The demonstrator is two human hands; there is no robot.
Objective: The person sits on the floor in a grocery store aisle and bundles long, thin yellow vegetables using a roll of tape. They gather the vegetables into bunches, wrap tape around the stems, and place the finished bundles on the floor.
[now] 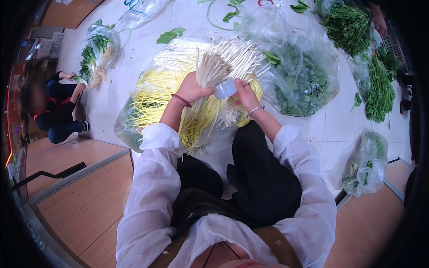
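Note:
My left hand (pixel 191 87) grips a bunch of yellow chives (pixel 214 68), its pale cut ends upward and its yellow leaves hanging towards my knees. A roll of clear tape (pixel 225 89) lies against the bunch's stems. My right hand (pixel 247 96) holds the tape roll at its right side, thumb and fingers close together. Beneath both hands spreads a large heap of loose yellow chives (pixel 150 90) on plastic, white stems pointing away from me. A smaller bundle (pixel 231 115) sits below the right hand, partly hidden by it.
To the right lies a big clear bag of leafy greens (pixel 298 80). Bunches of feathery greens (pixel 380 90) line the far right, above another bagged vegetable (pixel 365 164). At left, a crouching person (pixel 62 104) handles bagged green onions (pixel 97 50). Wooden platforms (pixel 87 197) flank me.

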